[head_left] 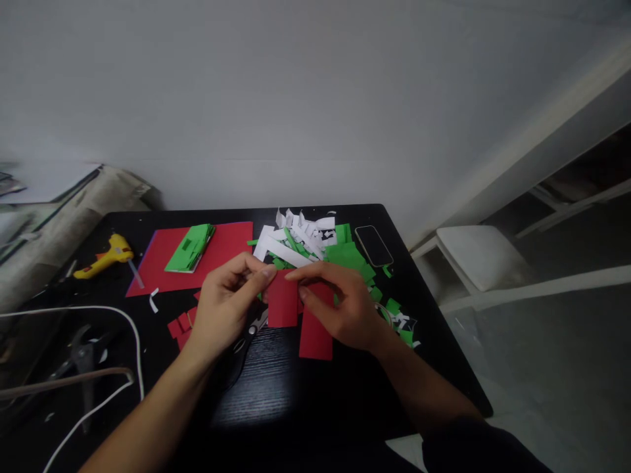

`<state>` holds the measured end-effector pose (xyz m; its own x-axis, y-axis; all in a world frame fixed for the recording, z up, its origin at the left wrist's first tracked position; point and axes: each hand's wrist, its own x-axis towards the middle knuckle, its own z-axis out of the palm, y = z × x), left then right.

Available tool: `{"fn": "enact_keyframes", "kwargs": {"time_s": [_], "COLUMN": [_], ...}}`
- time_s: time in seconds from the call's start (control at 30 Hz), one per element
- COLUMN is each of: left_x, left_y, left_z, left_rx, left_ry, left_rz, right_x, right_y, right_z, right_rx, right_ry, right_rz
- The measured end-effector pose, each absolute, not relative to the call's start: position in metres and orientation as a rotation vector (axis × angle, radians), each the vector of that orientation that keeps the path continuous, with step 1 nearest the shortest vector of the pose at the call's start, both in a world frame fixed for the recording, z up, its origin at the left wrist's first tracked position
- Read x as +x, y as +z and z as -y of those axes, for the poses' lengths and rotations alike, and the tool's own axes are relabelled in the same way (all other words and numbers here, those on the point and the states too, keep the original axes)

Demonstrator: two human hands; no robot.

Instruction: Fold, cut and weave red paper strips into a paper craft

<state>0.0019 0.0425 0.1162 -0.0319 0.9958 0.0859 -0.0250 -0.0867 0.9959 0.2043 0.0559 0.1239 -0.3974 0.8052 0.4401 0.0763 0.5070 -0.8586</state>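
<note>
My left hand (223,303) and my right hand (340,303) meet over the middle of a black table (276,394). Both pinch the top edge of a red paper piece (282,303), the fingers pressed together. A second red paper rectangle (315,338) hangs lower, under my right hand. Black scissors (249,338) lie on the table just below my left hand, partly hidden by it.
A large red sheet (167,259) with a green folded stack (191,246) lies at the back left. A yellow glue gun (106,256), white and green paper scraps (305,240), a phone (373,245), small red offcuts (181,325), a white cable (133,335) and pliers (83,361) lie around.
</note>
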Motion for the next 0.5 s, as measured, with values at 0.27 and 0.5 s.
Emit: {"fn": "enact_keyframes", "kwargs": {"time_s": [0.27, 0.5], "left_x": [0.0042, 0.0045], "left_y": [0.1194, 0.1242], "left_z": [-0.0403, -0.0407], "left_rx": [1.242, 1.519], "left_ry": [1.313, 1.359], "left_rz": [-1.181, -1.217], "right_x": [0.2041, 0.2005], "right_y": [0.123, 0.1166], "right_z": [-0.0576, -0.0583], "right_rx": [-0.69, -0.9], "right_ry": [1.015, 1.104], "right_rz": [1.79, 1.533]}}
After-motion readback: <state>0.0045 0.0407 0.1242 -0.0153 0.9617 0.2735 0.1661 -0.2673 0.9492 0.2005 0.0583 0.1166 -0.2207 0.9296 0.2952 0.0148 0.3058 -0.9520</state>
